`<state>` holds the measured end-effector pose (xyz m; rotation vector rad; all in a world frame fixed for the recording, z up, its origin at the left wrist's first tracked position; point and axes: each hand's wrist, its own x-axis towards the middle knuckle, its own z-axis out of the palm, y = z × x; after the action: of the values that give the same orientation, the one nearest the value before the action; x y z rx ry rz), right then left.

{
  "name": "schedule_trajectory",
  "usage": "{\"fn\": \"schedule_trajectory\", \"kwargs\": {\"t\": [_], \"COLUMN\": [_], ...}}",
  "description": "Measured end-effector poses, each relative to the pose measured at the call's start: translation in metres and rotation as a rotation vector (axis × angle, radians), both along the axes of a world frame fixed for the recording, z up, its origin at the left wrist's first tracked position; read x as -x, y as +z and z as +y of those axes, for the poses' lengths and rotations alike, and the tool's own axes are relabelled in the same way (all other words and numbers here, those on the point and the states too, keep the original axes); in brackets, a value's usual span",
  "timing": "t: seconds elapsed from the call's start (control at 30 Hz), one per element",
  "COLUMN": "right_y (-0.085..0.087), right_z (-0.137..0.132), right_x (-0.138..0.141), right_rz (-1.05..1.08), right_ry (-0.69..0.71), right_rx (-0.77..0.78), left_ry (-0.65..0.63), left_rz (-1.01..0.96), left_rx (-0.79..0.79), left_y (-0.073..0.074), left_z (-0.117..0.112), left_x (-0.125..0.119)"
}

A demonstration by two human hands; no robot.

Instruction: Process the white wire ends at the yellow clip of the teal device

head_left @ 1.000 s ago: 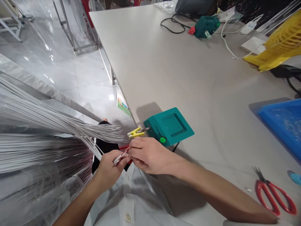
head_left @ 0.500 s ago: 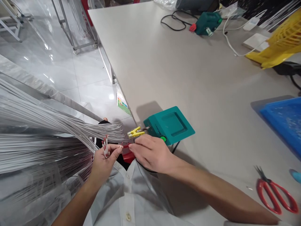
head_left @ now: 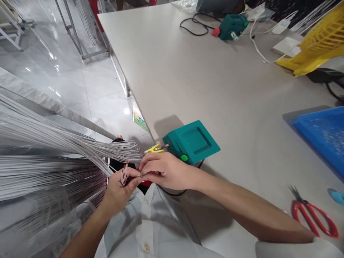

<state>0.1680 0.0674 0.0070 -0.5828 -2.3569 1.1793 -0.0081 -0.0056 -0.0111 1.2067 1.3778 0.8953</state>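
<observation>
My left hand [head_left: 119, 188] is closed round a few thin white wires with red ends [head_left: 124, 174], which stick up from my fist. My right hand [head_left: 163, 171] meets it from the right, fingertips pinched at those wire ends. Both hands hover at the table's near-left edge, just in front of a teal box [head_left: 192, 141] with a green button and a yellow clip [head_left: 153, 149] on its left side. A big sheaf of white wires [head_left: 40, 143] fans in from the left toward my left hand.
Red-handled scissors [head_left: 313, 215] lie at the lower right. A blue tray [head_left: 324, 134] sits at the right edge, a yellow basket [head_left: 314, 43] beyond it. A second teal box [head_left: 231, 25] with cables stands at the far end of the grey table [head_left: 201, 79]. Metal racks [head_left: 80, 32] stand on the glossy floor.
My left hand swung the red-tipped wires upright and away, then my right hand came back to pinch their ends. The view shifted slightly.
</observation>
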Motion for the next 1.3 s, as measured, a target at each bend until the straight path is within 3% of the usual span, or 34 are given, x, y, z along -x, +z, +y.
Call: {"fn": "schedule_trajectory", "kwargs": {"t": [0.1,0.23,0.33,0.6,0.67,0.77,0.97,1.2,1.3], "right_y": [-0.002,-0.012,-0.018,-0.025,-0.026,-0.025,-0.023,-0.031,-0.032], "right_z": [-0.001,-0.015,-0.026,-0.037,-0.037,-0.036,-0.034,-0.033,-0.029], "right_x": [0.004,0.017,0.027,0.028,0.027,0.024,0.019,0.018,0.015], "right_rz": [0.13,0.375,0.473,0.481,0.479,0.459,0.294,0.119,0.037], "right_ry": [-0.046,-0.338,-0.476,-0.588,-0.588,-0.568,-0.557,-0.537,-0.513], "right_rx": [0.215,0.663,0.928,1.025,0.977,0.773,0.298,-0.165,-0.487], "left_ry": [0.001,0.19,0.267,0.325,0.32,0.264,0.14,0.335,0.362], "left_rz": [-0.126,-0.254,-0.302,-0.396,-0.448,-0.453,-0.224,-0.05,-0.039], "left_rx": [0.013,0.084,0.118,0.154,0.157,0.168,0.179,-0.02,-0.058], "left_y": [-0.001,-0.01,-0.015,-0.015,-0.016,-0.017,-0.015,-0.006,-0.007], "left_z": [0.0,-0.002,-0.004,-0.006,-0.007,-0.007,-0.003,-0.005,-0.005], "left_x": [0.001,-0.006,-0.012,-0.022,-0.022,-0.017,-0.007,-0.027,-0.032]}}
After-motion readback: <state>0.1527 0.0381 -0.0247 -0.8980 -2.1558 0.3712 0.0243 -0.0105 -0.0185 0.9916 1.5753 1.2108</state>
